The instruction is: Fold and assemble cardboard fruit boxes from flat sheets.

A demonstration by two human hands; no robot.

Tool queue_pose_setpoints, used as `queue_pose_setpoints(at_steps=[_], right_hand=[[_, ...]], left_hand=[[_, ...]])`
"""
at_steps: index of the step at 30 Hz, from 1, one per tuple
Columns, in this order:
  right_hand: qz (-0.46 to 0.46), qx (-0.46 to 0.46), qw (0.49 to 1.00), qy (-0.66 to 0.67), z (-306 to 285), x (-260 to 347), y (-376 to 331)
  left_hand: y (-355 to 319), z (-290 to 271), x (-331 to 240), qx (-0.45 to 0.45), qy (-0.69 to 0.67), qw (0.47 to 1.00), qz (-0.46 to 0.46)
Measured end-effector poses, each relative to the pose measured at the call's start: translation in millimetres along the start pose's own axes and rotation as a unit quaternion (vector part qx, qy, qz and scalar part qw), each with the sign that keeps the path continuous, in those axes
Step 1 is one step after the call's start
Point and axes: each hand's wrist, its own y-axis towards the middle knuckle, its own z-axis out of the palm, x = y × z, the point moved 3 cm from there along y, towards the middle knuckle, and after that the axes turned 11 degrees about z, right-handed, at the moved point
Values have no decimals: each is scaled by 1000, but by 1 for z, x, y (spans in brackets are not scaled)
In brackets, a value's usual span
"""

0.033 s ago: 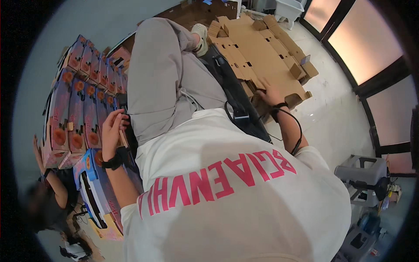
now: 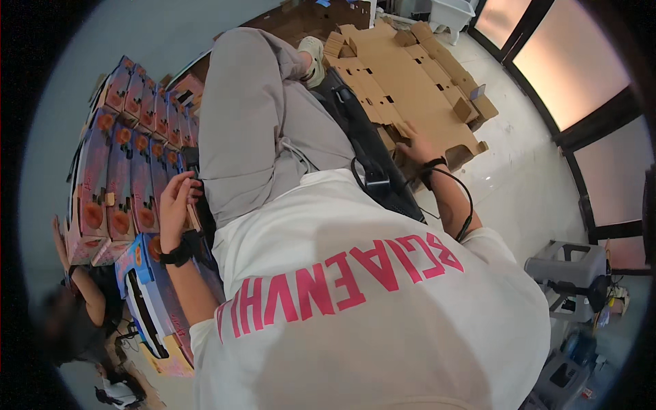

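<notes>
My left hand (image 2: 177, 205) hangs beside my grey-trousered leg, its fingers loosely bent and apart, with nothing seen in them. Next to it stand rows of upright pink and purple cartons (image 2: 121, 184) printed with round orange fruit. On the other side, my right hand (image 2: 419, 149) is at the near edge of unfolded brown cardboard (image 2: 393, 65). Its fingers reach out toward the cardboard, and I cannot see anything held. Whether the fingertips press on it is hard to tell. Dark bands circle both wrists, and a black cable loops along the right forearm.
A black padded seat edge or bag (image 2: 372, 154) lies along my right side. Grey plastic stools (image 2: 567, 266) stand at the lower right, and a white tub (image 2: 451, 15) at the top. At far left another person's arm (image 2: 89, 290) reaches up beside the cartons.
My right hand has shifted very slightly to the left at the cardboard's edge. My left hand stays where it was.
</notes>
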Motion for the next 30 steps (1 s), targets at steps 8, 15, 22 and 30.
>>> queue_pose_setpoints(at_steps=[8, 15, 22, 30], right_hand=[[80, 130, 983, -100, 51, 15, 13], [4, 142, 990, -21, 33, 37, 31], [-83, 79, 993, 39, 84, 66, 64], [-13, 268, 948, -169, 146, 48, 85]], left_hand=[[-4, 4, 2, -5, 6, 1000, -13], [-4, 8, 6, -4, -22, 1000, -10], [-4, 6, 8, 6, -16, 999, -37], [-2, 13, 12, -1, -1, 1000, -6]])
